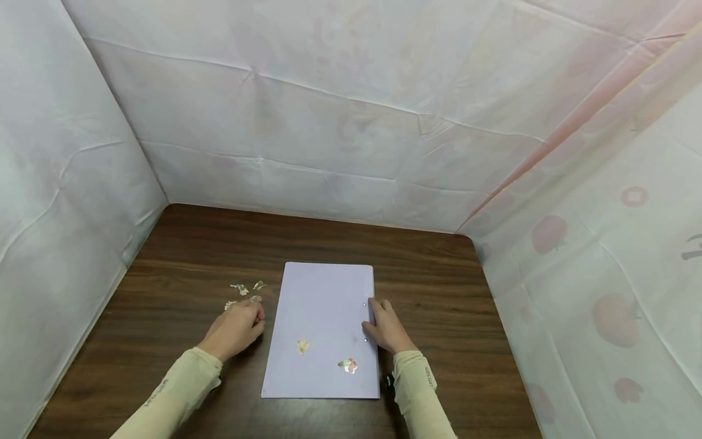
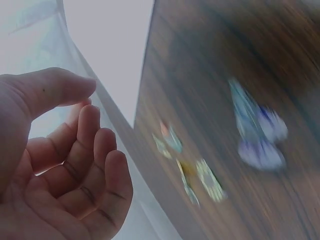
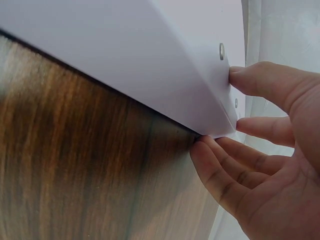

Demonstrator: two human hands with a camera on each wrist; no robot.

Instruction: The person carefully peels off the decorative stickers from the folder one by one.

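On the right, the right hand (image 3: 287, 187) holds the pale folder (image 3: 125, 50), its thumb between two metal rings (image 3: 222, 51) and other fingertips along the edge by the wooden desk (image 3: 100, 160). Pale cloth (image 3: 282, 30) hangs on the far side.

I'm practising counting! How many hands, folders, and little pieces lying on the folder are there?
Hands: 2 (left hand, right hand)
Folders: 1 (lilac folder)
Pieces on it: 2 (tan piece, multicoloured piece)
Total: 5
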